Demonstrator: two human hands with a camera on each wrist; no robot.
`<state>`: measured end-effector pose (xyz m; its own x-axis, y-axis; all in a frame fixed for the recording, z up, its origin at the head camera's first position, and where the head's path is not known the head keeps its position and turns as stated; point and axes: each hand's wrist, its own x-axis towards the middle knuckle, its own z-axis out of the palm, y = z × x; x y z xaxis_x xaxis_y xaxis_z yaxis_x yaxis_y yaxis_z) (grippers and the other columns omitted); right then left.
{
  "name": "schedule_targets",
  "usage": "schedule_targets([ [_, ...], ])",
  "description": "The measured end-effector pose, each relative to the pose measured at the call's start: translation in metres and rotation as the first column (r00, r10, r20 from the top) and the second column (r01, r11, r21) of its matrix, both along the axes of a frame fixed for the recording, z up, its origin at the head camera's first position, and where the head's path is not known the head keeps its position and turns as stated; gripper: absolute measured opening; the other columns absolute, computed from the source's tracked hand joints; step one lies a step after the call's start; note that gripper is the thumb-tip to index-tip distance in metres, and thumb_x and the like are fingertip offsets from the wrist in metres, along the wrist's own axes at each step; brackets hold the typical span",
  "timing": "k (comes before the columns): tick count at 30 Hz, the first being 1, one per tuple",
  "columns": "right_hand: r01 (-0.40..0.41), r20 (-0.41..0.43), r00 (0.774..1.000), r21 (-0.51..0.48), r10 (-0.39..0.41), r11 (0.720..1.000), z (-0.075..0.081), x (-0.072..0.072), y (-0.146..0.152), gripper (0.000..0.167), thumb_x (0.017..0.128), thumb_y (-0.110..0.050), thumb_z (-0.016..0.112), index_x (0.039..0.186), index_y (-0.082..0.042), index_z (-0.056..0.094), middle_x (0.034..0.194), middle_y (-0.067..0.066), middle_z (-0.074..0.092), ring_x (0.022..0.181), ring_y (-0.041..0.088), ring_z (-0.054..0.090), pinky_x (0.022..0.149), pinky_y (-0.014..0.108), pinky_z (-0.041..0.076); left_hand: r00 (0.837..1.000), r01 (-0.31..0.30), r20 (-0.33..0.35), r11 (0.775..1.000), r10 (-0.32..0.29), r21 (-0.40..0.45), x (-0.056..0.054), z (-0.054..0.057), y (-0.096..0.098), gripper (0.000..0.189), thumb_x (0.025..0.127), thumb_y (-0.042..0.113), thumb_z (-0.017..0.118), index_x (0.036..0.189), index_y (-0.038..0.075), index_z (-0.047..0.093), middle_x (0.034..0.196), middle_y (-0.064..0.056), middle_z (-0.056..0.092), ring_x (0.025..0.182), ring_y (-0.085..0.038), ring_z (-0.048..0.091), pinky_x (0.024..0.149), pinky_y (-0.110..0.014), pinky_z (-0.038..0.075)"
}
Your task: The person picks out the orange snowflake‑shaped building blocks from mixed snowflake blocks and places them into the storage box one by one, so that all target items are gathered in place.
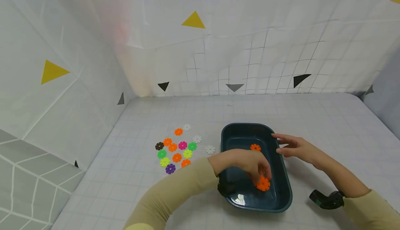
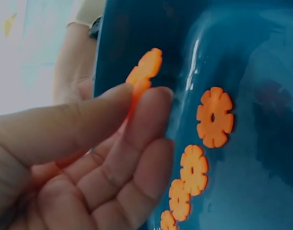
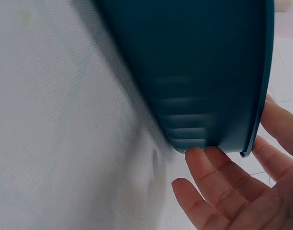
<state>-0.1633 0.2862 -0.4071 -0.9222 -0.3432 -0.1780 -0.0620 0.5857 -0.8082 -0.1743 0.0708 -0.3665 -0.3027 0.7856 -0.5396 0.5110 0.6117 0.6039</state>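
1. Near end of the tray point(image 1: 285, 202), my left hand point(image 1: 251, 162) pinches one orange disc point(image 2: 149, 64); a slip could scatter the orange row point(image 2: 192, 170).
2. Leftward, that sleeve point(image 1: 175, 188) might sweep the loose discs point(image 1: 176, 158), ugh.
3. Far right, my right hand point(image 1: 297, 148), loosely open, only touches the tray, so a bump could skid it.

A left arm point(image 1: 178, 188) spans the left wall of a blue tray point(image 1: 237, 133), barring low passage from that side, its left grip point(image 1: 256, 165) taking up space above the tray floor. The right grip point(image 1: 293, 148) blocks the outer wall near the far right corner. Orange discs point(image 2: 214, 117) line the floor along the right wall. A white disc point(image 1: 210, 149) narrows the gap beside the scattered discs point(image 1: 176, 158); bare desk point(image 1: 256, 110) leaves room behind the tray.
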Motion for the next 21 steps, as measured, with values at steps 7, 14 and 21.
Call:
schedule_targets([
  [7, 0.004, 0.006, 1.0, 0.0, -0.004, 1.0, -0.001, -0.001, 0.001, 0.062, 0.091, -0.028, 0.055, 0.142, -0.003, 0.029, 0.135, 0.034, 0.034, 0.115, 0.046, 0.044, 0.08, 0.049, 0.05, 0.999, 0.039, -0.033, 0.991, -0.044, -0.129, 0.003, -0.007, 0.011, 0.028, 0.081, 0.001, 0.066, 0.103, 0.018, 0.065, 0.087, 0.003, 0.058, 0.069, -0.009, 0.056, 0.061, -0.015, 0.049],
  [14, 0.005, 0.002, 1.0, -0.014, -0.005, 1.0, -0.003, 0.0, 0.002, 0.062, 0.091, -0.027, 0.055, 0.142, -0.003, 0.029, 0.136, 0.034, 0.034, 0.116, 0.047, 0.042, 0.08, 0.048, 0.05, 0.996, 0.07, -0.041, 0.972, -0.081, -0.222, 0.004, -0.015, 0.022, 0.029, 0.079, -0.001, 0.066, 0.1, 0.018, 0.064, 0.094, 0.007, 0.055, 0.076, -0.009, 0.054, 0.063, -0.016, 0.048],
  [21, 0.016, 0.0, 1.0, -0.017, -0.016, 1.0, -0.004, 0.0, 0.001, 0.063, 0.091, -0.028, 0.055, 0.142, -0.004, 0.029, 0.136, 0.033, 0.033, 0.117, 0.047, 0.041, 0.081, 0.048, 0.05, 0.996, 0.066, -0.035, 0.962, -0.078, -0.266, 0.009, -0.024, 0.027, 0.025, 0.078, -0.002, 0.067, 0.095, 0.017, 0.063, 0.089, 0.006, 0.055, 0.072, -0.009, 0.056, 0.061, -0.016, 0.049],
])
